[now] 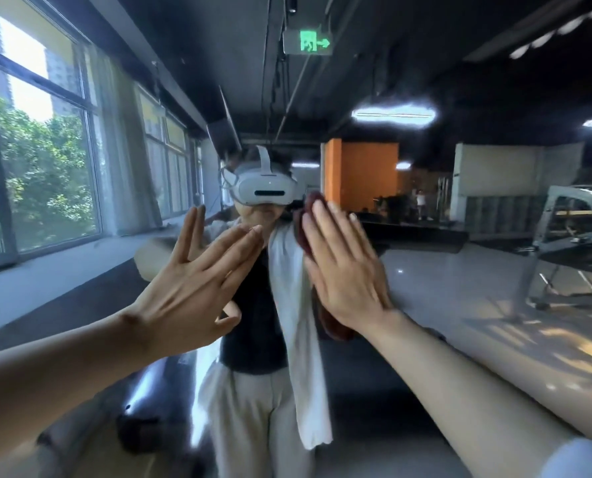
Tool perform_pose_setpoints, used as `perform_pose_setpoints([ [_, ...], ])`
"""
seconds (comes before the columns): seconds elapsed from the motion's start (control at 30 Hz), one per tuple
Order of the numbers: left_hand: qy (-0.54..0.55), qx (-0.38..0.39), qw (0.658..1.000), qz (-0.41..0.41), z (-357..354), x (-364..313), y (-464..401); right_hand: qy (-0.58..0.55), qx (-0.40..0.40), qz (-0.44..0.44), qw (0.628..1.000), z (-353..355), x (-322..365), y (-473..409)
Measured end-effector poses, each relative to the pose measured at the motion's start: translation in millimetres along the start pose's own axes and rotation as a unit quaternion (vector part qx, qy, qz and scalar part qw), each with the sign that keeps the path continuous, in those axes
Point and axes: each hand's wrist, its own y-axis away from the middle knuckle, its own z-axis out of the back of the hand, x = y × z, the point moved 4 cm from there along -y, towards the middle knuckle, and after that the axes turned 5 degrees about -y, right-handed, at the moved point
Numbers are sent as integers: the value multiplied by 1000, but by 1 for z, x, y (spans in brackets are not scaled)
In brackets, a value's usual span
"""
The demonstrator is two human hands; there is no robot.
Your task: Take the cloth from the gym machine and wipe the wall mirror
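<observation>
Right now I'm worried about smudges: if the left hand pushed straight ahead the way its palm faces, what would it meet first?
Most likely the bare wall mirror itself. The left hand is flat and open, with no cloth under it; the dark red cloth sits under the right hand. Depth is unclear, so it may already touch.

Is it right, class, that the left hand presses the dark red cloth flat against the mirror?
No. The head view shows the right hand pressing the cloth flat against the mirror; the left hand holds nothing.

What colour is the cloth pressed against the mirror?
Dark red cloth, under the right hand, in the head view.
</observation>
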Motion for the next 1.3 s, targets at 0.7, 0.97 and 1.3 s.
perform_pose_setpoints([
  [0.7, 75, -10, 997, 34, -21, -87, 15, -20, -93, -313, 945, 14, -97, 125],
  [0.97, 158, 93, 968, 174, -45, -122, 106, -58, -78, -264, 960, -17, 33, 109],
  [1.3, 239, 200, 882, 354, -55, -165, 169, -22, 64, 45, 997, -35, 60, 221],
])
